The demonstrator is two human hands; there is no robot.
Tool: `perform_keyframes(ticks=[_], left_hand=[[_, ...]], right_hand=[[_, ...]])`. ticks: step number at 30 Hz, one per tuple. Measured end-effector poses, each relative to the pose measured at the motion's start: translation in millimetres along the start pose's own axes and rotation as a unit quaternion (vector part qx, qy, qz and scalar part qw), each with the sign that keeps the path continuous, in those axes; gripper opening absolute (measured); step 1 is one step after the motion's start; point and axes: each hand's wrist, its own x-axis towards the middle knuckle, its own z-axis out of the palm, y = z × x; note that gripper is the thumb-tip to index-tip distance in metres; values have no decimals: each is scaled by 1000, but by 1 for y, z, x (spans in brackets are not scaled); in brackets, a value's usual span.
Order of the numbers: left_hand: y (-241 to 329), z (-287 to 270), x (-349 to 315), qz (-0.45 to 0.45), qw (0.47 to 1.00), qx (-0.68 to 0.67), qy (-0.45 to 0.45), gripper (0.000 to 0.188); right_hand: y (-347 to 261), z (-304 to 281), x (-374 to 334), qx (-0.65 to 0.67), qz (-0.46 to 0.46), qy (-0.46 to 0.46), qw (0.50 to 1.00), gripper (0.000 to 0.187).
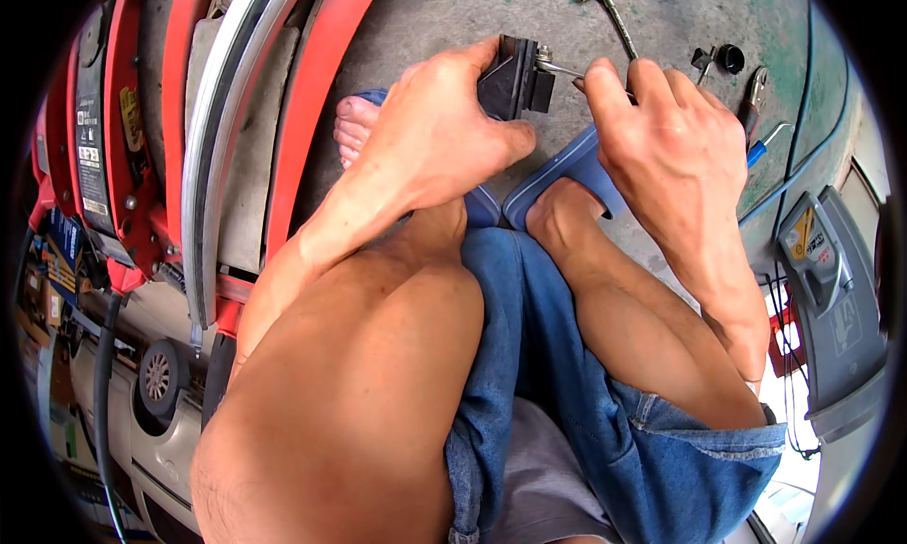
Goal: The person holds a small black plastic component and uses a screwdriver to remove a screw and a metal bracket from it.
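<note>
My left hand (439, 128) grips a black, ribbed block-shaped part (508, 79) from its left side, thumb below and fingers above. A small metal bolt (544, 57) sticks out of the block's right side. Closed around a slim metal tool (565, 69) is my right hand (671, 128); the tool's tip reaches the bolt. Most of the tool is hidden by my fingers, so its exact kind does not show. Both hands are above my blue slippers (557, 178), over the concrete floor (425, 20).
An L-shaped wrench (614, 17) lies ahead on the floor. To the right are a black round cap (730, 59), pliers (755, 100) and a blue-handled tool (758, 152). Red metal beams (316, 100) stand close on my left. A grey machine (836, 298) is at far right.
</note>
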Motion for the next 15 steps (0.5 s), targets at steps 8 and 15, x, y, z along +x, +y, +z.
perform_keyframes(ticks=[8,15], left_hand=[[6,-9,-2,-58,996,48,-45,74],[-2,-10,-4,-33,997,49,-40,79]], right_hand=[[0,11,-5,-4,-21,53,998,15],[-3,15,-7,-14,-32,68,997,17]])
